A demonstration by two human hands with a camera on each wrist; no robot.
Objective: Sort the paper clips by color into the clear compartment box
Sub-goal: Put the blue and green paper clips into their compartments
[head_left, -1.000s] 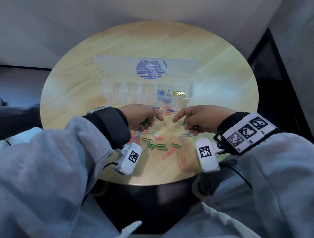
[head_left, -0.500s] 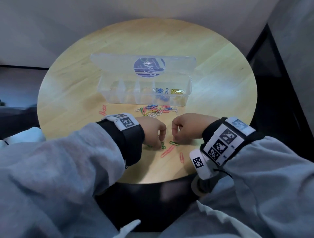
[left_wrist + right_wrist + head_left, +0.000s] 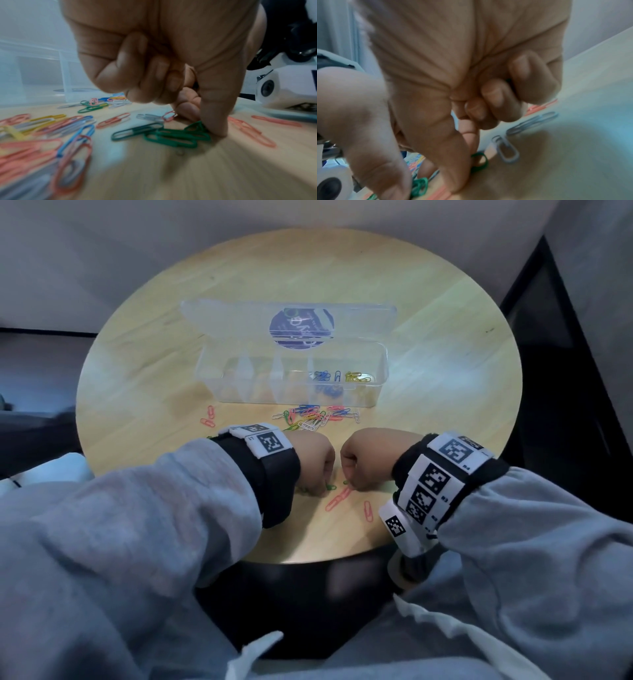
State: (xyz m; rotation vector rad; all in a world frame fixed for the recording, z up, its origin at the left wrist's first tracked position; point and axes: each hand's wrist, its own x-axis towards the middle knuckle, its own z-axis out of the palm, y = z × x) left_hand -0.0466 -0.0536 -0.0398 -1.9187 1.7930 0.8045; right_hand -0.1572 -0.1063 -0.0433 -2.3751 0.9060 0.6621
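1. Both hands had pulled back toward the body from near the box a second earlier and dropped onto the near cluster of clips.
2. Left hand (image 3: 313, 460) was curled knuckles-up, its thumb and forefinger tips pinching at a bunch of green clips (image 3: 178, 135) lying on the surface (image 3: 144, 371); at least three greens overlapped there, exact count unclear from blur.
3. Right hand (image 3: 364, 457) was curled the same way, thumb and forefinger closing on one green clip (image 3: 479, 161) standing up off the surface. Likely reason: both hands gathering greens together so one colour goes in a single trip.
4. Just beside the fingers lay three pink clips (image 3: 339, 497), untouched.
5. Farther out, a mixed pile (image 3: 315, 416) sat right in front of the box: blue, pink, yellow, green, white, too tangled to count. Two more pink clips (image 3: 209, 417) lay apart on the left.
6. Clear compartment box (image 3: 212, 371) stood mid-surface, lid (image 3: 222, 313) hinged open behind it for access. Blue clips (image 3: 325, 376) filled one compartment, yellow clips (image 3: 358, 377) the rightmost; the left compartments looked empty. Two colours started, greens judged next.
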